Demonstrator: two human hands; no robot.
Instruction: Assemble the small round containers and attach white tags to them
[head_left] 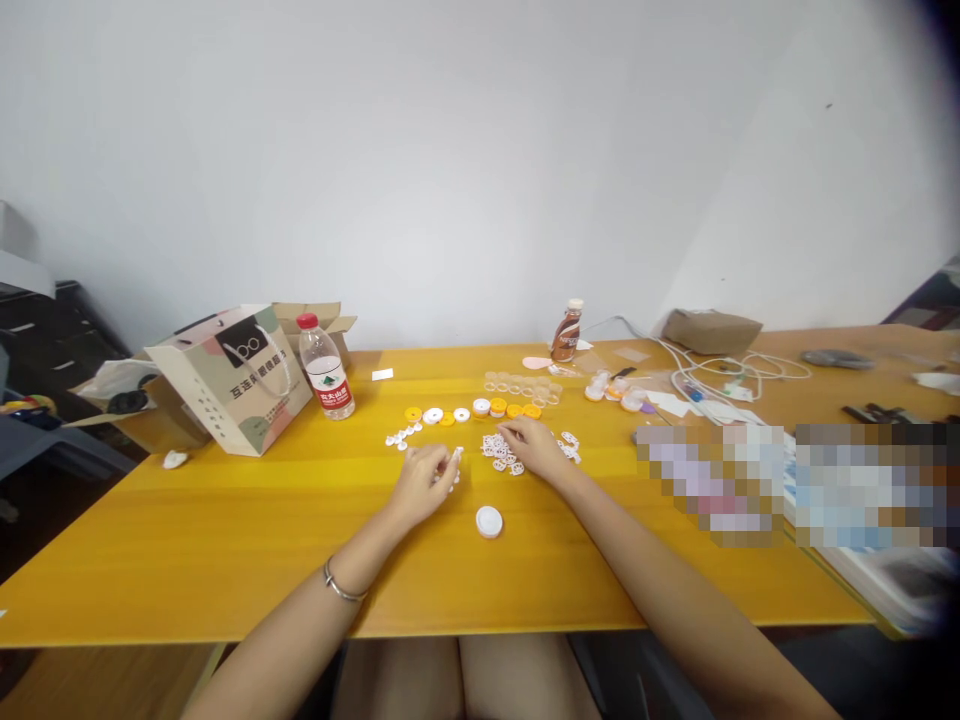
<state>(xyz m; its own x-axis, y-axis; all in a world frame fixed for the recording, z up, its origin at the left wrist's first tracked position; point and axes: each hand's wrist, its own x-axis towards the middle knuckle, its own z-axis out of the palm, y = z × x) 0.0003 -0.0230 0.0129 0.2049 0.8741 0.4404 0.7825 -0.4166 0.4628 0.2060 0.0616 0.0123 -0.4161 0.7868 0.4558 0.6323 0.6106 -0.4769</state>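
My left hand (426,482) is closed above the table, with a small white plastic piece (458,454) pinched at its fingertips. More small white pieces show partly under that hand. My right hand (534,446) reaches over a pile of flat white openwork pieces (498,452), its fingers drawn together; what they hold, if anything, is too small to make out. Between my forearms lies a round white cap-like part (489,521). Behind both hands runs a row of yellow and white round parts (461,414). Small white knobs (402,435) are grouped left of my left hand.
Clear round cups (523,387) stand behind the row. A water bottle (326,370) and paper bag (238,385) are at left. At the back stands a brown drink bottle (568,332). White cables (697,372) and a blurred patch occupy the right side.
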